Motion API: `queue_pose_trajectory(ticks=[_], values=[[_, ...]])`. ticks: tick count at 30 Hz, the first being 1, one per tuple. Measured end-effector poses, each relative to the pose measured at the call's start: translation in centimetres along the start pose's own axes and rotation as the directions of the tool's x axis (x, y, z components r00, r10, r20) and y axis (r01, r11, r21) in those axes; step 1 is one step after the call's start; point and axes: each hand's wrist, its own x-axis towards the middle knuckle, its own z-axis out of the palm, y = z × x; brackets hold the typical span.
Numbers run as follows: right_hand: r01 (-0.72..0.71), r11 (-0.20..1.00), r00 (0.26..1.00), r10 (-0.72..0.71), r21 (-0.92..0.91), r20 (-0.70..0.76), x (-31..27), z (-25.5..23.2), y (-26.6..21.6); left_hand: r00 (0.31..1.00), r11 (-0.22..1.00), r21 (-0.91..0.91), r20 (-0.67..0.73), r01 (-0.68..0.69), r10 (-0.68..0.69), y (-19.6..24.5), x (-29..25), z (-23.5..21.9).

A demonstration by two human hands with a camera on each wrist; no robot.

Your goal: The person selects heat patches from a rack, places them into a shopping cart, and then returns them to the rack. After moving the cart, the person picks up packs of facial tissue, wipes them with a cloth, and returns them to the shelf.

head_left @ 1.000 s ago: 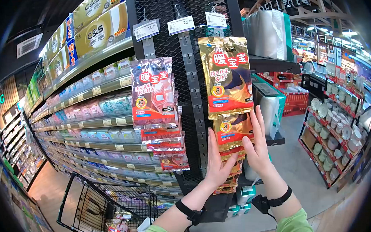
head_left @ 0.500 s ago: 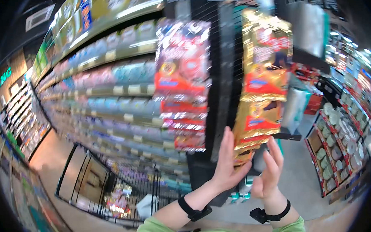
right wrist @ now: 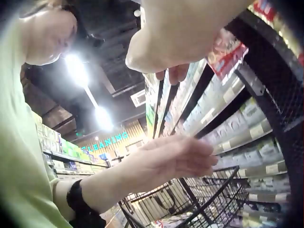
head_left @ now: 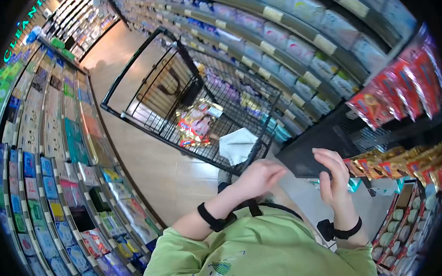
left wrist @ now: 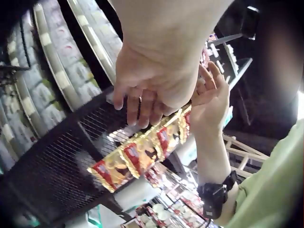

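Both hands empty, held in front of the chest. Left hand (head_left: pixel 257 177) flat, fingers straight. Right hand (head_left: pixel 333 174) raised, fingers loosely bent, gripping nothing. Nearest goods: column of gold and red foil sachets (head_left: pixel 402 162) hanging on the black mesh rack (left wrist: pixel 52 171), just beside the right hand. Judged light, thin, crinkly, slippery foil; best pinched at the flat edge near the hook.

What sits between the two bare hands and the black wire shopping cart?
In the head view only bare wooden floor separates the left hand and right hand from the cart.
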Motion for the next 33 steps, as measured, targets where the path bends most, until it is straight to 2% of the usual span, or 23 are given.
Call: queue_pose_trajectory(ticks=[1,3,5,6,8,9,11,12,14,15,16,17,18,19,22,23,25,26,27,29,30,31,33], values=[[-0.068,0.997,0.996,0.065,0.045,0.063,0.9,1.4,0.4,0.994,0.994,0.019,-0.026,0.108,-0.107,-1.3,-1.3,-1.3],[-0.095,0.991,0.992,0.087,0.091,0.090,2.2,4.7,1.2,0.974,0.982,0.013,-0.136,0.186,-0.183,-3.7,-4.1,-3.4],[-0.277,0.944,0.952,0.244,0.179,0.185,3.0,8.1,2.2,0.927,0.949,-0.005,-0.211,0.316,-0.310,-5.5,-6.7,-5.5],[-0.309,0.930,0.943,0.273,0.200,0.192,3.8,9.9,2.4,0.921,0.944,-0.013,-0.214,0.330,-0.325,-6.5,-7.8,-6.4],[-0.366,0.902,0.917,0.306,0.231,0.257,5.1,13.1,2.9,0.823,0.888,-0.162,-0.334,0.430,-0.459,-8.3,-9.6,-8.1],[-0.419,0.872,0.890,0.337,0.254,0.308,5.6,14.7,3.2,0.818,0.883,-0.165,-0.333,0.439,-0.469,-8.9,-10.2,-9.2],[-0.428,0.863,0.885,0.340,0.268,0.317,6.4,17.9,3.9,0.742,0.838,-0.236,-0.390,0.493,-0.546,-9.9,-11.1,-11.3],[-0.482,0.838,0.849,0.375,0.256,0.371,7.1,19.2,4.0,0.701,0.804,-0.249,-0.396,0.540,-0.593,-10.5,-11.3,-12.3],[-0.567,0.802,0.763,0.427,0.187,0.485,7.8,21.9,5.1,0.672,0.788,-0.299,-0.412,0.538,-0.616,-11.4,-11.0,-14.4],[-0.573,0.798,0.759,0.431,0.186,0.489,7.7,23.6,5.8,0.644,0.775,-0.345,-0.431,0.529,-0.632,-12.0,-10.9,-15.4],[-0.624,0.751,0.731,0.462,0.218,0.502,7.6,25.4,6.6,0.643,0.771,-0.347,-0.426,0.534,-0.636,-13.3,-10.8,-16.0],[-0.672,0.699,0.701,0.492,0.246,0.516,7.7,26.9,7.1,0.613,0.753,-0.434,-0.439,0.495,-0.657,-14.9,-10.8,-16.2],[-0.750,0.647,0.574,0.530,0.139,0.624,8.4,27.9,7.7,0.583,0.728,-0.517,-0.447,0.451,-0.679,-16.0,-10.4,-16.9],[-0.756,0.640,0.568,0.536,0.137,0.625,8.7,29.3,8.2,0.583,0.723,-0.519,-0.439,0.456,-0.683,-17.1,-9.9,-17.7],[-0.877,0.478,0.355,0.596,0.037,0.720,8.5,34.7,11.2,0.529,0.589,-0.673,-0.332,0.447,-0.781,-19.6,-7.1,-20.4],[-0.885,0.464,0.345,0.605,0.034,0.718,8.3,35.9,12.1,0.565,0.643,-0.560,-0.337,0.523,-0.753,-21.3,-6.8,-21.1],[-0.996,-0.002,-0.069,0.657,-0.090,0.750,11.3,37.5,11.3,0.476,0.457,-0.683,-0.179,0.570,-0.861,-23.9,-5.6,-21.9],[-0.993,-0.078,-0.116,0.626,-0.086,0.771,10.9,38.7,12.3,0.424,0.306,-0.753,-0.039,0.583,-0.905,-25.2,-5.3,-22.4],[-0.992,-0.096,-0.123,0.628,-0.081,0.769,10.8,39.7,13.2,0.424,0.300,-0.745,-0.025,0.596,-0.905,-26.0,-4.7,-22.9],[-0.972,-0.222,-0.193,0.596,-0.071,0.780,10.5,41.7,14.2,0.281,0.116,-0.721,0.113,0.683,-0.953,-26.9,-3.5,-23.9],[-0.968,-0.241,-0.205,0.621,-0.064,0.756,11.1,42.1,14.1,0.264,0.110,-0.641,0.149,0.759,-0.953,-27.5,-3.1,-24.4],[-0.964,-0.259,-0.212,0.619,-0.059,0.756,10.4,43.1,14.9,0.259,0.104,-0.628,0.160,0.771,-0.953,-28.2,-3.0,-24.4],[-0.950,-0.309,-0.126,0.540,0.056,0.832,9.3,44.7,16.1,0.211,0.038,-0.584,0.231,0.811,-0.950,-29.3,-2.7,-24.1]])
